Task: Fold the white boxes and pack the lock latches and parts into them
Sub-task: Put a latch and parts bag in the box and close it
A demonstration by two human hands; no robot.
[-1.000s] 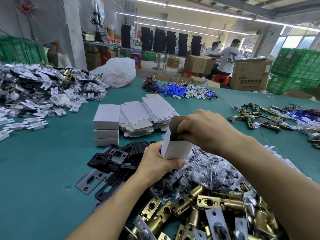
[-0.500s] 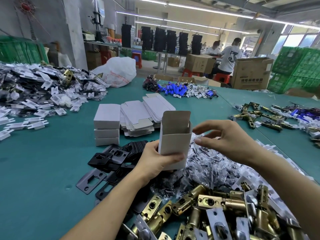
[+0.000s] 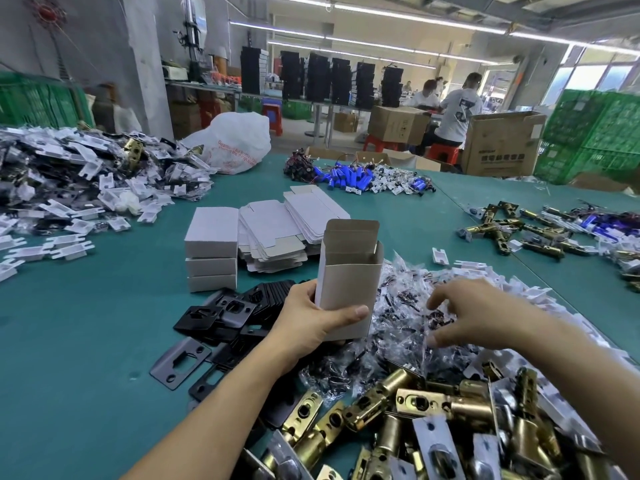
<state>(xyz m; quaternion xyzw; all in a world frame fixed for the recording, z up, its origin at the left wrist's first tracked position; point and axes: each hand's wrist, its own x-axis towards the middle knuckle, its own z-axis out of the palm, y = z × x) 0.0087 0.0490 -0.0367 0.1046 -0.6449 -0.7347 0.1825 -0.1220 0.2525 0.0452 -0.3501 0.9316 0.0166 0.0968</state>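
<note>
My left hand grips the white box upright, thumb across its near face, top flap open, over the black strike plates. My right hand is to its right, fingers spread and half-curled, tips on the clear screw bags. Brass latches nearest me.

The left hand wraps the lower part of the open white box, so its fingers pass out of sight behind the box; only the thumb shows. The right hand is blurred over the clear screw bags at 3 o'clock of the box; whether its fingers pinch one cannot be told. At 5 o'clock the brass latches run off the bottom edge.
</note>
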